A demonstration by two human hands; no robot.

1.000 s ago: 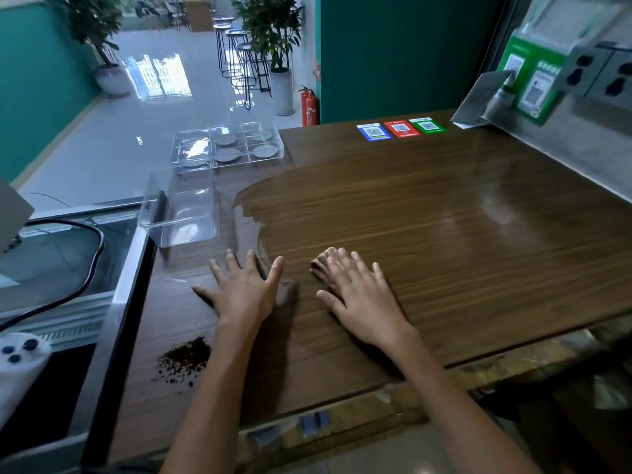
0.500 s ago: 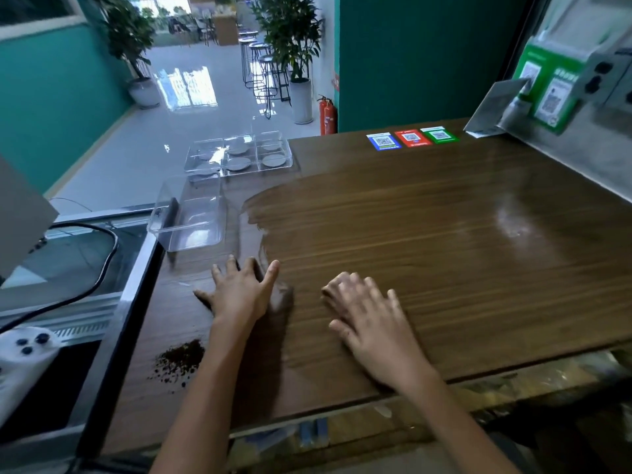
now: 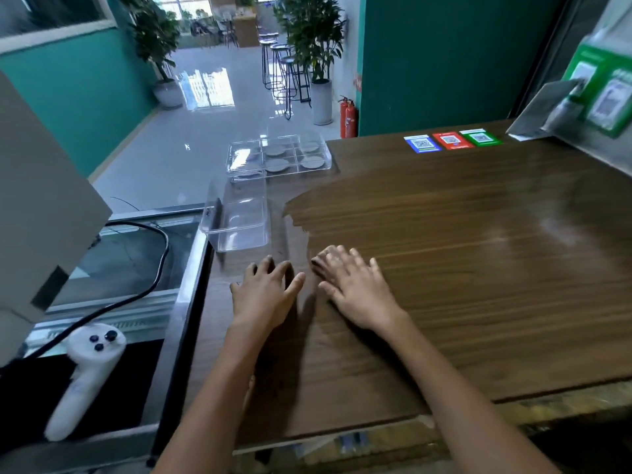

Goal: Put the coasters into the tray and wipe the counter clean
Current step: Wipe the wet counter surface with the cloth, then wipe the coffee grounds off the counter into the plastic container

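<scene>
Head view: nearest, a white controller (image 3: 87,378) lies off the counter's left edge. On the wooden counter (image 3: 478,268) both hands lie palm-down, side by side and empty — the left hand (image 3: 263,295) with fingers spread, the right hand (image 3: 355,289) with fingers straight and close together. Beyond the left hand stands a clear box (image 3: 239,220). Further back, at the counter's far left corner, the clear tray (image 3: 278,157) holds the round coasters (image 3: 313,162) in its compartments — several are visible. Three coloured QR cards (image 3: 451,141) lie at the far edge.
</scene>
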